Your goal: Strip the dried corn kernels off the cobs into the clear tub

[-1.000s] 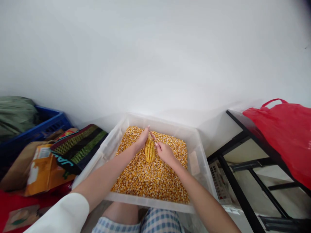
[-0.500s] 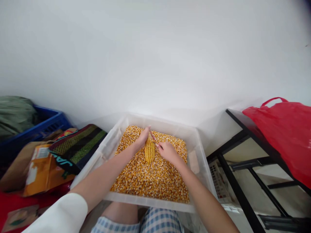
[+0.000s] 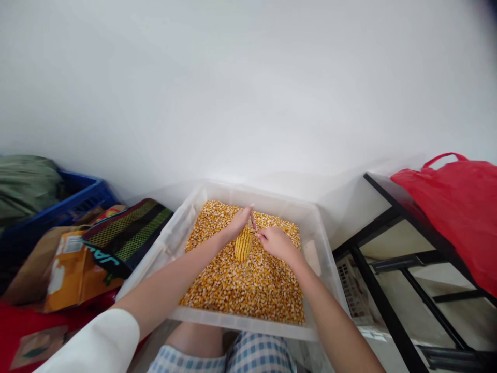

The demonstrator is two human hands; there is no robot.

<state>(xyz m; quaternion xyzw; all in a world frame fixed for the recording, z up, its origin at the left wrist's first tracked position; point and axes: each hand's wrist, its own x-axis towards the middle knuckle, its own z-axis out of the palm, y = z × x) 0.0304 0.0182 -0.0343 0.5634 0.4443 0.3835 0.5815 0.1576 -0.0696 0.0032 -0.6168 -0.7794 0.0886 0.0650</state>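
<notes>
L hand (image 3: 237, 226) gripping dried corn cob (image 3: 244, 245), R hand (image 3: 278, 244) pinching cob top, kernels (image 3: 240, 290) in clear bin (image 3: 233, 317)

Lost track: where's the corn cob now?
In the head view, the corn cob lies on the kernels in the clear plastic tub, between the left hand and right hand.

A clear plastic tub (image 3: 240, 324) is filled with loose yellow corn kernels (image 3: 240, 292), and a corn cob (image 3: 244, 246) lies on top of them, near the far side. To the right stands a black metal-framed surface (image 3: 404, 210), with a red bag (image 3: 446, 217) lying across it and hanging past its edge. To the left, a green cloth bundle (image 3: 27, 186) rests on a blue plastic crate (image 3: 77, 199)
</notes>
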